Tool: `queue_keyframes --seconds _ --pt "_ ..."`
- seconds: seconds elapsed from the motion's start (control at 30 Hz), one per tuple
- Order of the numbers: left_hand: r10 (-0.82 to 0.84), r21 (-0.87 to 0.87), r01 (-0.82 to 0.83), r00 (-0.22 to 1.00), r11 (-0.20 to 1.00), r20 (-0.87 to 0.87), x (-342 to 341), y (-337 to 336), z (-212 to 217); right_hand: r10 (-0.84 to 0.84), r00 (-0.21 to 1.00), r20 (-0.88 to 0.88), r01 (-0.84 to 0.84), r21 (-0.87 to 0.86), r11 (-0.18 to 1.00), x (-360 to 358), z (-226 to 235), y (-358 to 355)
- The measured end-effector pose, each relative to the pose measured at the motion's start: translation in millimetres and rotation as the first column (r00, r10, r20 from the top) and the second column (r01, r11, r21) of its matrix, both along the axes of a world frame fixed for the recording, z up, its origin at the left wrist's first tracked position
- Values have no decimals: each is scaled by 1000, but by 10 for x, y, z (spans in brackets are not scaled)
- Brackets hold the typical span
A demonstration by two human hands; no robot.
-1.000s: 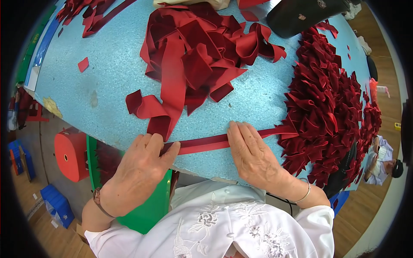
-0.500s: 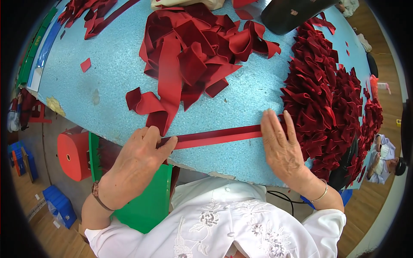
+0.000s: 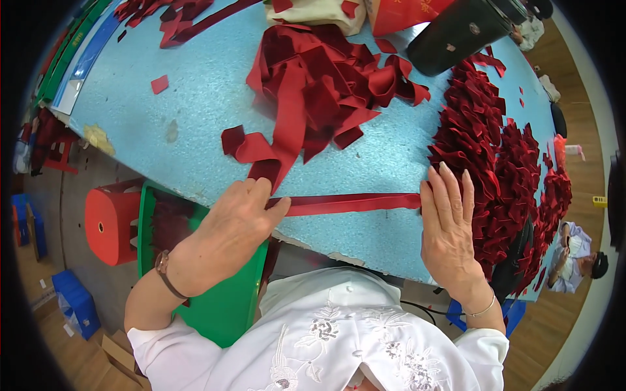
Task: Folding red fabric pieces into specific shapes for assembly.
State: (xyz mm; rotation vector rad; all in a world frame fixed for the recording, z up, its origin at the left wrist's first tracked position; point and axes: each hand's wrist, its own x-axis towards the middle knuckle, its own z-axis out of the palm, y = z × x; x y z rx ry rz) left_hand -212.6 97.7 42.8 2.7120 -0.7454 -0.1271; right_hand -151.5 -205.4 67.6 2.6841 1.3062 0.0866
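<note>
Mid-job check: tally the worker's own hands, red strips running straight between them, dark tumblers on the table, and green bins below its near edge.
Own hands, left hand and right hand: 2
Red strip between them: 1
Dark tumbler: 1
Green bin: 1
Total: 5

One left hand (image 3: 231, 218), one right hand (image 3: 450, 244), that's two hands in play! One wristwatch (image 3: 162, 262), one bracelet (image 3: 483, 309), and one long red strip (image 3: 352, 204)! One big ribbon tangle (image 3: 324, 86) plus one smaller ribbon tangle (image 3: 189, 14), two there; one dark tumbler (image 3: 456, 39), one green bin (image 3: 225, 293), one person (image 3: 569, 256) at far right, and ruffled red pieces (image 3: 466, 133) far too overlapped to count
</note>
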Motion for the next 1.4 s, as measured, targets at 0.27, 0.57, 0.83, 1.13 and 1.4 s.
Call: queue_keyframes --seconds 0.27,0.57,0.83,1.13,1.4 --pt "16 -5 -15 1000 1000 2 -6 -17 -33 315 881 -353 -88 532 842 -219 -384 684" --pt "78 5 -78 996 997 -42 5 -54 8 320 881 -349 -103 517 850 -373 -696 887" --pt "42 -32 -43 998 999 -36 30 -45 -1 278 882 -381 -67 482 874 -395 -671 780" --pt "122 -45 -126 990 991 -74 24 -107 12 194 877 -439 37 465 885 -340 -654 489" --pt "137 -30 -140 987 990 -84 12 -105 20 127 871 -475 121 457 881 -254 -662 98"
